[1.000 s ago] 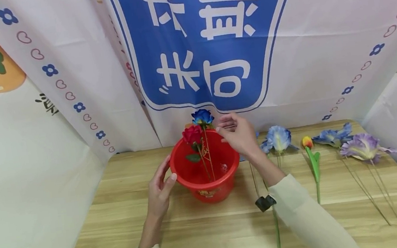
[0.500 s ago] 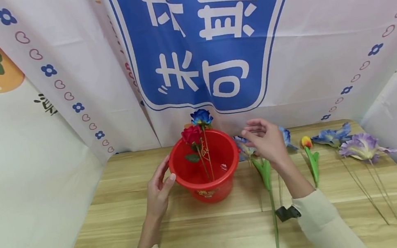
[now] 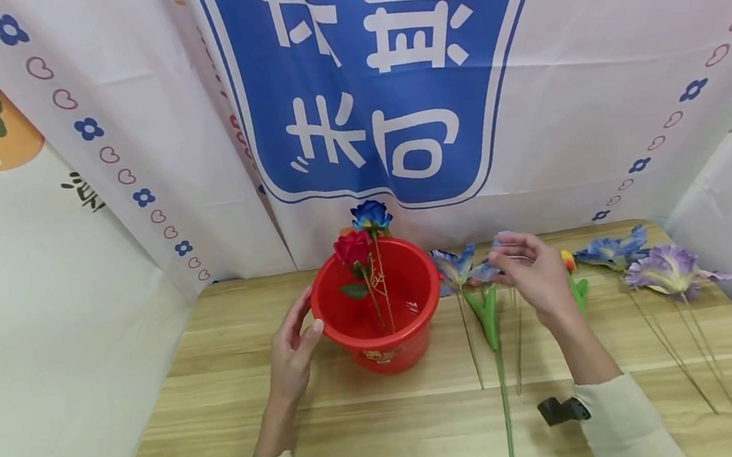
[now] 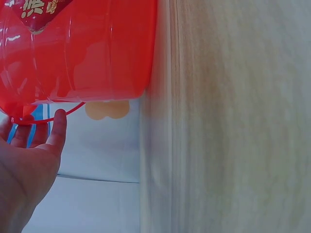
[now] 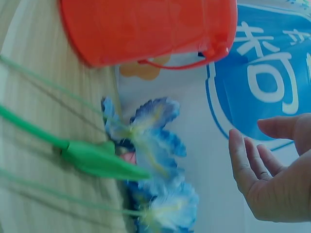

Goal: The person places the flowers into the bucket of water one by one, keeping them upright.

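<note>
My left hand point(image 3: 293, 359) rests at the left side of a red bucket point(image 3: 391, 355), its fingers extended along the rim. In the left wrist view, its fingertips touch the bucket's thin red handle point(image 4: 75, 109). A red rose point(image 3: 352, 248) and a blue rose point(image 3: 371, 215) stand in the bucket, leaning on its far side. My right hand point(image 3: 536, 276) hovers over the flowers on the right, its fingers loosely bent and nothing between them. Below lie a blue iris point(image 3: 454, 265), a second light-blue iris point(image 5: 172, 208) and a green-leaved tulip point(image 3: 486, 313) whose pinkish bloom is mostly hidden.
Farther right on the wooden table point(image 3: 226, 428) lie an orange-yellow tulip point(image 3: 568, 260), partly behind the right hand, a blue iris point(image 3: 616, 251) and a purple iris point(image 3: 673, 271) with long wire stems. A printed cloth point(image 3: 535, 154) hangs behind the table's back edge.
My right hand has moved away from the bucket's rim to the right, over the lying flowers, uncovering the nearer iris and tulip leaves. The left hand and the bucket have stayed in place.
</note>
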`<move>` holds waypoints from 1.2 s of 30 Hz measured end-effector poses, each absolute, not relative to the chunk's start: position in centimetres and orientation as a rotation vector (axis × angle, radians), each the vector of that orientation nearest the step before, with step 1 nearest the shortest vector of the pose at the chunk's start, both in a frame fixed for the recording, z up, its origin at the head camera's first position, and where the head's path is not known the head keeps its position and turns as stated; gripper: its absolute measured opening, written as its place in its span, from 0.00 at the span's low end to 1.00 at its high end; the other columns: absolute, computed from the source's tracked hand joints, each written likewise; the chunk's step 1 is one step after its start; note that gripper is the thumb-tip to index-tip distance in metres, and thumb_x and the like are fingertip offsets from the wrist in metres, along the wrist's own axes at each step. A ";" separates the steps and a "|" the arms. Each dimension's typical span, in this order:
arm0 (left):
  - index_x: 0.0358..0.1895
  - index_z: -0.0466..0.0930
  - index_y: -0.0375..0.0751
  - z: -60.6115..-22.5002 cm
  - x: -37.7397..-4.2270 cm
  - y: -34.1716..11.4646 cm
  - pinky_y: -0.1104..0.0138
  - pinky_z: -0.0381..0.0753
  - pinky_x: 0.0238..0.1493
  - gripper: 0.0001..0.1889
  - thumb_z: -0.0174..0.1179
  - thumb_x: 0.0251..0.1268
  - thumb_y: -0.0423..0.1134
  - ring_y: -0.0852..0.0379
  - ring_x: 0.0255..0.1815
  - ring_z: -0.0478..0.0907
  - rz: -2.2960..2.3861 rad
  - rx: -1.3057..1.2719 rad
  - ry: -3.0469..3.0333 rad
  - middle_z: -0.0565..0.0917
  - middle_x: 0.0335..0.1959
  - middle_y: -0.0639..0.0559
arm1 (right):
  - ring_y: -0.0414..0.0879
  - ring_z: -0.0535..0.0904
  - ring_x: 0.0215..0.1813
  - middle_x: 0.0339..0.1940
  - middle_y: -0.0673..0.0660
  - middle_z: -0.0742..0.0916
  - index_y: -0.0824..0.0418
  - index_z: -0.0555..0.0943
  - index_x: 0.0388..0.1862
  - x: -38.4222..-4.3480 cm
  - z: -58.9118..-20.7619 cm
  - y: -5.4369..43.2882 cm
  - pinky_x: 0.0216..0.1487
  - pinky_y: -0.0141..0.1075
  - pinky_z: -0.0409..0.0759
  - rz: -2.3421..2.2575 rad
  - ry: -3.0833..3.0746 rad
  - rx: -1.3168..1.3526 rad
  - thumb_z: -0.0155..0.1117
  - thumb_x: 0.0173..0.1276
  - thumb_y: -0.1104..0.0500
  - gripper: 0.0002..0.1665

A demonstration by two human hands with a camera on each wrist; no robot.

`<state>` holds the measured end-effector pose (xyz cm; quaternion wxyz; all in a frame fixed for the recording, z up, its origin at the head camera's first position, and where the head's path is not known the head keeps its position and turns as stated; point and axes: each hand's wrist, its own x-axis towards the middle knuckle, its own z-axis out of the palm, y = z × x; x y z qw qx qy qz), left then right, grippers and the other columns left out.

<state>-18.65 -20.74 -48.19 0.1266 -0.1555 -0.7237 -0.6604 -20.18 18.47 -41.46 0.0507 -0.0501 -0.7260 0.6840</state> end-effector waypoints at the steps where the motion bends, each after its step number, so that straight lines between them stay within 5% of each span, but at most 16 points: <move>1: 0.82 0.66 0.38 -48.2 -18.7 -20.7 0.73 0.82 0.67 0.31 0.57 0.79 0.30 0.62 0.78 0.71 -1.921 -0.456 -2.106 0.71 0.81 0.40 | 0.35 0.88 0.47 0.50 0.50 0.86 0.70 0.73 0.72 -20.1 -41.6 18.8 0.52 0.37 0.93 2.083 -2.208 -0.164 0.68 0.77 0.62 0.29; 14: 0.82 0.66 0.39 -48.1 -18.6 -20.6 0.73 0.82 0.66 0.31 0.57 0.79 0.31 0.62 0.78 0.71 -1.913 -0.438 -2.116 0.72 0.81 0.42 | 0.34 0.89 0.43 0.44 0.42 0.88 0.69 0.72 0.72 -19.6 -44.3 23.0 0.51 0.35 0.92 2.136 -2.149 -0.279 0.67 0.78 0.64 0.28; 22: 0.82 0.65 0.37 -48.3 -18.7 -20.7 0.74 0.82 0.66 0.31 0.56 0.80 0.31 0.62 0.77 0.71 -1.909 -0.444 -2.107 0.71 0.81 0.38 | 0.33 0.89 0.41 0.41 0.41 0.88 0.59 0.77 0.59 -18.5 -45.3 26.0 0.46 0.32 0.92 2.138 -2.079 -0.318 0.68 0.76 0.66 0.16; 36: 0.82 0.64 0.32 -48.1 -18.7 -20.7 0.75 0.81 0.67 0.31 0.56 0.79 0.31 0.63 0.77 0.71 -1.896 -0.456 -2.117 0.71 0.81 0.37 | 0.34 0.89 0.39 0.36 0.38 0.89 0.55 0.78 0.54 -16.6 -47.3 30.1 0.45 0.30 0.92 2.146 -2.098 -0.418 0.70 0.74 0.67 0.15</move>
